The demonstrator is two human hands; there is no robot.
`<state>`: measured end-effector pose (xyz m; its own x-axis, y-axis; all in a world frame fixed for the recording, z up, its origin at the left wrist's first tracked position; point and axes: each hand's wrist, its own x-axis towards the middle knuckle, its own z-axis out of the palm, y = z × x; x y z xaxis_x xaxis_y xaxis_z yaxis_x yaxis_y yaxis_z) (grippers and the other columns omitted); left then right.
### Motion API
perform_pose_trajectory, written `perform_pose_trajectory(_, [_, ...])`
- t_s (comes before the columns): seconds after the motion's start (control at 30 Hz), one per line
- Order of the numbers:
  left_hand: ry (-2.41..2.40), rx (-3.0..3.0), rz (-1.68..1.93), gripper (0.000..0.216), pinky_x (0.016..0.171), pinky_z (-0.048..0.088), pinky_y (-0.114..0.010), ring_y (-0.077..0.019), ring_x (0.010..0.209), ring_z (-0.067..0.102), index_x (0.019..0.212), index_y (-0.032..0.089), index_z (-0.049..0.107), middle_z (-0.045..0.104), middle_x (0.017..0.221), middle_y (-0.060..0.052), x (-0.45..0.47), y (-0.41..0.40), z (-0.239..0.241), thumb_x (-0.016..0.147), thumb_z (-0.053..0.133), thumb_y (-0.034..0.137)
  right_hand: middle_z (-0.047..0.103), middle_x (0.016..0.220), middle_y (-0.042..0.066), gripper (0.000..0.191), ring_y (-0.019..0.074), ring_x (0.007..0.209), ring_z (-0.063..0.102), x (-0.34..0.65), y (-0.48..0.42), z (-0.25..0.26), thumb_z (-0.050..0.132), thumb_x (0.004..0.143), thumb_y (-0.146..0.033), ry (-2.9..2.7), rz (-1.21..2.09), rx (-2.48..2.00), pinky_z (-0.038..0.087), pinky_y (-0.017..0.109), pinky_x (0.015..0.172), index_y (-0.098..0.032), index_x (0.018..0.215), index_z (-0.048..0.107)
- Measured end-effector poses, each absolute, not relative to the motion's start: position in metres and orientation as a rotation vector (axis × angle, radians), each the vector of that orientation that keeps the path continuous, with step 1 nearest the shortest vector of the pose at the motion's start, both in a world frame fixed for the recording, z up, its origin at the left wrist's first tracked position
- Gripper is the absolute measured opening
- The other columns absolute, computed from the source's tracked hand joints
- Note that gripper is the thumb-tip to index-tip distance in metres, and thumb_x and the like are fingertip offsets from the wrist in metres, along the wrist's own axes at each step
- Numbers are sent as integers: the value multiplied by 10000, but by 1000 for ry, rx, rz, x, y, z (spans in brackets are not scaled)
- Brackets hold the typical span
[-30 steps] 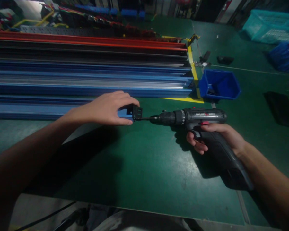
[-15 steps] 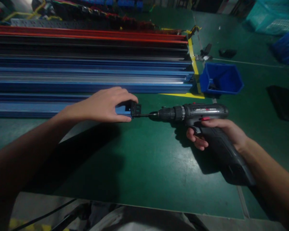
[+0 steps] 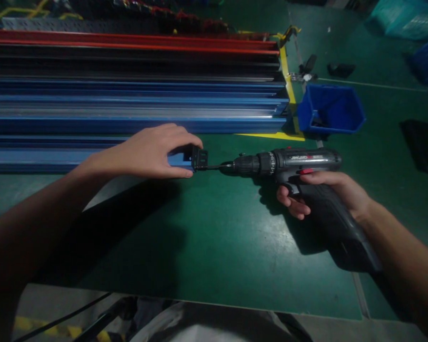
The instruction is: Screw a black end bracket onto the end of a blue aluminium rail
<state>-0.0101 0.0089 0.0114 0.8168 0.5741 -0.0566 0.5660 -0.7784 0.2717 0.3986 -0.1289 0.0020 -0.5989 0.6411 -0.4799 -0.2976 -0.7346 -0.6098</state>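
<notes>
My left hand (image 3: 153,152) is closed round the end of a long blue rail (image 3: 39,159) that lies on the green table. A small black end cap (image 3: 199,159) sits on that rail end, just past my fingertips. My right hand (image 3: 324,192) grips the handle of a black cordless drill (image 3: 299,164), which lies level and points left. Its bit meets the black end cap. One finger rests at the trigger.
Several long blue, black and red rails (image 3: 135,85) are stacked across the back of the green table (image 3: 217,237). A blue bin (image 3: 330,111) stands at their right end beside yellow tape. Dark flat pieces lie at the far right. The table's front edge is close to me.
The view has tilted so everything sits slightly higher in frame. Both hands, the rail end and the drill keep the same pose relative to each other.
</notes>
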Motion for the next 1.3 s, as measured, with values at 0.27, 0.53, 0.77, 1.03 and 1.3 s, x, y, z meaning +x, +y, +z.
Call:
perform_pose_trajectory(0.27, [871,2728,61,680,1079,459,-427,-326,1242,629,1437,304,657,711,1348,-79,-9,8,12,929,634,755,809,998,141,286,160,718,717,398,-128,1,727,1004,-332,-641,2349,-906,647,289,734,-80,1126,786])
perform_pose_trajectory(0.53, [857,2729,76,680,1065,467,-428,-325,1212,644,1443,311,666,724,1332,-75,-9,8,12,924,641,750,819,1001,163,321,170,741,768,397,-129,1,692,1017,-287,-589,2359,-850,660,272,757,-32,1197,767])
perform_pose_trajectory(0.77, [841,2740,88,670,1048,472,-433,-327,1228,638,1443,312,656,712,1357,-83,-10,9,11,939,638,753,812,1012,166,321,172,738,747,399,-130,0,688,1010,-295,-583,2360,-864,661,297,754,-31,1167,781])
perform_pose_trajectory(1.03, [837,2773,47,638,1031,482,-444,-309,1200,619,1433,288,643,696,1349,-80,-10,8,14,971,623,727,815,1019,161,339,173,752,752,400,-128,1,698,1014,-304,-600,2369,-872,655,293,769,-16,1159,804])
perform_pose_trajectory(1.3, [840,2770,64,681,1141,454,-475,-300,1274,587,1475,282,631,669,1436,-61,-13,8,11,969,621,738,808,974,88,303,147,680,684,399,-128,2,713,984,-412,-736,2312,-1024,616,288,700,-132,1073,789])
